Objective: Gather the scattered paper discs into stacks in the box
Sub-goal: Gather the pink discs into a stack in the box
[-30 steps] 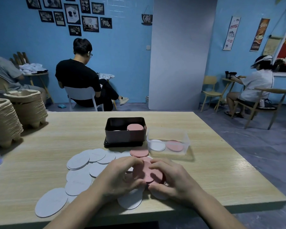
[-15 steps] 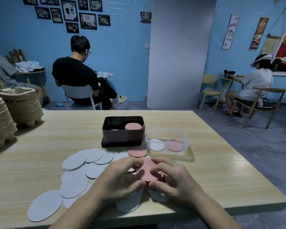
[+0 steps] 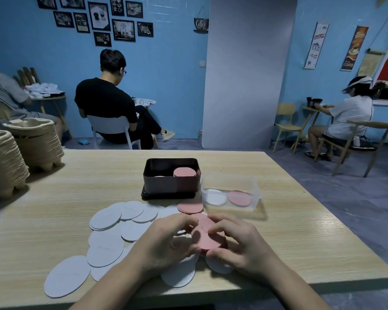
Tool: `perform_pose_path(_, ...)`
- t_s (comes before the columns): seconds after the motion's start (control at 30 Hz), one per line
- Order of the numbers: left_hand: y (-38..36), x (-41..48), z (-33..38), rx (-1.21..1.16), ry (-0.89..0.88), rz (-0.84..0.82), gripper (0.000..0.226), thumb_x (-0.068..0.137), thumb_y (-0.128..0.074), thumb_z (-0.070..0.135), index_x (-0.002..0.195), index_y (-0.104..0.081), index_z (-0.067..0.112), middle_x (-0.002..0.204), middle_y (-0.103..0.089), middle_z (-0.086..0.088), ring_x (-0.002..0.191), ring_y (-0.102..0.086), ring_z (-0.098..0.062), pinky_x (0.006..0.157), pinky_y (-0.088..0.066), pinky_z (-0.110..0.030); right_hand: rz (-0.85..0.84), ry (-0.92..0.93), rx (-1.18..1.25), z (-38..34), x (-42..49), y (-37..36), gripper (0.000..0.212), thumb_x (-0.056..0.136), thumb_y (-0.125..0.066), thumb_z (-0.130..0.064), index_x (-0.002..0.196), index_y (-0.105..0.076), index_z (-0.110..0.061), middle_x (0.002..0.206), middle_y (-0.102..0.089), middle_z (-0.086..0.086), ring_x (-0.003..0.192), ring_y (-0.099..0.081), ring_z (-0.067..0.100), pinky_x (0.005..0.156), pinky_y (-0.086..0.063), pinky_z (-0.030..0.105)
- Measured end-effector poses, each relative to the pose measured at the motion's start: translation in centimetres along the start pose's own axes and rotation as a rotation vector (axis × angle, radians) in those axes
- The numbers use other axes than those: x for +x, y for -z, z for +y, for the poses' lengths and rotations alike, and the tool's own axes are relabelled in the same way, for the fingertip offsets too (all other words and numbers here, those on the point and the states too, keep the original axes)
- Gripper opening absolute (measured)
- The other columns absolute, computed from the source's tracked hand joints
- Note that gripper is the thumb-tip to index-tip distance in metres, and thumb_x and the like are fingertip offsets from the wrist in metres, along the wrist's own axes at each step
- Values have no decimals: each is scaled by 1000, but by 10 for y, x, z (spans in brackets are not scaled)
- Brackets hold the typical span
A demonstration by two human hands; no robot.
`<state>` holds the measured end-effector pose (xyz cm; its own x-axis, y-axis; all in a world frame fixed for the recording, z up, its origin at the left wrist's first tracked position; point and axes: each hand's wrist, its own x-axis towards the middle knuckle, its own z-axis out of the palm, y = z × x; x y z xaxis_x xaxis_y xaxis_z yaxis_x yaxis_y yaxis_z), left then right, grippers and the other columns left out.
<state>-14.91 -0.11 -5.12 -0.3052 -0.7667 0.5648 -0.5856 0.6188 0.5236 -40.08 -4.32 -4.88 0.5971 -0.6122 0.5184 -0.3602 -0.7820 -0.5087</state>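
Table: your pale wood-grain table (image 3: 300,231) carries everything listed here.
Centre: a dark box (image 3: 170,183) stands on a black base.
Right of it: a clear container (image 3: 231,186) sits just beside the box.
Your side: white discs (image 3: 105,220) lie scattered and overlapping; a low pile of pink discs (image 3: 190,208) sits just before the box.
Far left: stacked pulp trays (image 3: 38,148).

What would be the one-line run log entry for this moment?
left hand: holds pink disc stack | right hand: holds same stack | dark box: pink discs inside | white discs: scattered on table
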Motion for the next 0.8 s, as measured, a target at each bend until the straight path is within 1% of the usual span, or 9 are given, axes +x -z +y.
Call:
perform_pose_path(0.1, 0, 1, 1, -7, -2, 15, 45, 76, -90, 25, 114, -65, 30, 104, -69, 18, 94, -65, 0, 81, -56, -20, -8, -4, -15, -4, 1, 1, 30, 81, -79, -45, 101, -66, -28, 141, -62, -3, 133, -53, -1, 103, -44, 20)
perform_pose_path(0.17, -1, 1, 2, 24, -9, 9, 50, 74, -90, 20, 114, -63, 33, 104, -66, 24, 94, -62, 5, 82, -52, -13, -9, 1, -25, -6, 1, 1, 29, 81, -79, -47, 100, -64, -31, 140, -63, -2, 134, -52, -2, 103, -44, 19)
perform_pose_path(0.2, -1, 1, 2, 42, -13, 0, 50, 73, -90, 21, 114, -63, 33, 104, -67, 24, 94, -62, 6, 82, -51, -13, -6, 3, -24, -7, 0, 1, 29, 81, -80, -46, 99, -63, -32, 138, -64, -2, 133, -52, -2, 102, -45, 20)
perform_pose_path(0.33, -1, 1, 2, 45, 32, -51, 46, 77, -83, 37, 119, -66, 29, 109, -71, 17, 99, -67, -3, 85, -57, -31, 31, -8, -23, -5, -1, 1, 25, 82, -82, -42, 96, -66, -29, 133, -65, -3, 128, -57, 1, 98, -53, 31)
perform_pose_path(0.4, -2, 0, 0, 41, 57, -48, 44, 77, -81, 39, 118, -67, 28, 106, -71, 15, 97, -68, -5, 83, -58, -36, 33, -13, -27, -4, -1, 0, 25, 82, -82, -43, 96, -67, -28, 134, -65, -3, 128, -58, 3, 98, -53, 34)
perform_pose_path(0.47, -3, -1, 0, 31, 73, -38, 42, 78, -80, 38, 117, -67, 28, 103, -72, 13, 95, -68, -6, 81, -59, -37, 15, -14, -33, -4, -1, 0, 27, 82, -81, -45, 97, -66, -28, 137, -63, -4, 130, -55, 1, 99, -52, 33)
perform_pose_path(0.6, -5, -2, -2, 2, 86, -41, 40, 78, -79, 29, 117, -67, 28, 106, -72, 10, 100, -69, -12, 80, -61, -38, -28, -22, -51, -4, 1, -1, 33, 79, -81, -51, 100, -65, -32, 144, -59, -8, 135, -49, -5, 106, -47, 30)
perform_pose_path(0.7, -5, -2, -1, 6, 71, -37, 41, 77, -78, 28, 117, -68, 27, 107, -72, 11, 100, -70, -11, 82, -60, -35, -49, -13, -63, -4, 3, 0, 34, 77, -82, -50, 100, -64, -33, 139, -62, -12, 128, -55, -4, 103, -49, 29)
perform_pose_path(0.8, -1, -1, 4, 5, 65, -39, 42, 77, -80, 32, 116, -67, 29, 106, -72, 13, 99, -69, -6, 82, -60, -31, -50, 7, -79, -4, 6, 1, 32, 77, -84, -46, 97, -65, -30, 131, -63, -15, 121, -59, 2, 97, -52, 31)
